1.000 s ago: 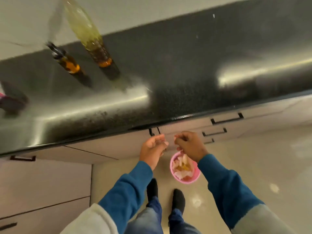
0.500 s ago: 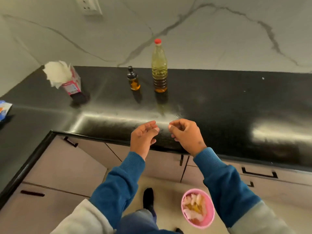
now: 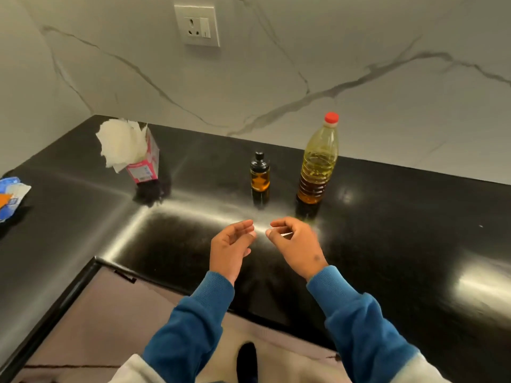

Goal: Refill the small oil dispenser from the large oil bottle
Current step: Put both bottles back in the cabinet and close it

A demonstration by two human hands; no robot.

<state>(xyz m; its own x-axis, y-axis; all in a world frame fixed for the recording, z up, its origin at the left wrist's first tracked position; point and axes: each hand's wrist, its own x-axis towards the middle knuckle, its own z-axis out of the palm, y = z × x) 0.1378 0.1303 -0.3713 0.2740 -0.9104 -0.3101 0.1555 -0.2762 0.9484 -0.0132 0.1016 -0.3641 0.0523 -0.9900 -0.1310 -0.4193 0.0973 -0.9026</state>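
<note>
A small dark glass oil dispenser (image 3: pixel 260 176) with a black cap stands upright on the black countertop (image 3: pixel 387 233), part full of amber oil. Just to its right stands the large clear oil bottle (image 3: pixel 318 164), capped in red and about two thirds full. Both are closed and untouched. My left hand (image 3: pixel 231 246) and my right hand (image 3: pixel 296 244) hover close together over the counter, nearer to me than the two bottles. The fingers of both are loosely curled and apart, with nothing clearly held. A thin pale streak shows by my right fingertips.
A pink tissue box (image 3: pixel 142 164) with white paper sticking out stands at the back left. A blue and orange packet (image 3: pixel 11 197) lies at the far left edge. A wall socket (image 3: pixel 197 24) sits on the marble backsplash. Cabinet fronts (image 3: pixel 116 313) lie below the counter corner.
The view has swung up from the floor and the pink bin to the counter. Both hands have risen from in front of the drawers to above the counter, toward the bottles.
</note>
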